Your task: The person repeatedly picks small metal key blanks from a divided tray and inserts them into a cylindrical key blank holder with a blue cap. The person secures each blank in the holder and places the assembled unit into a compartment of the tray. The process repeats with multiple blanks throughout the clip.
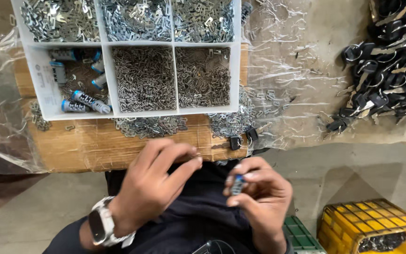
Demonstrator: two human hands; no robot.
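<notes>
A wooden bench (95, 146) wrapped in clear plastic film carries a white compartment tray (106, 82) whose front wall sits a little back from the bench's near edge; its rear compartments hold flat stamped metal plates (137, 19), the two front right ones fine metal pins (144, 77), and the front left one a few blue-ended lock cylinders (83, 101). Off to the far right, well apart from the tray, lies a heap of black-headed keys (391, 61), and a yellow crate (377, 226) stands low at the right. Just in front of the bench's near edge, over the dark lap, the right hand (259, 193) holds a small lock cylinder (237, 184), silver with a blue end, its fingers closed around the barrel, thumb below and fingertips on top. The piece looks light, rigid and smooth-sided, likely slippery, so a grip across the barrel rather than at the ends seems safest. The left hand (158, 181), a wristwatch (100, 226) on its wrist, is bent at the wrist with thumb and forefinger pinched together near the bench edge; whether they hold a tiny pin I cannot tell. Such pins would be stiff, nearly weightless and easy to drop.
</notes>
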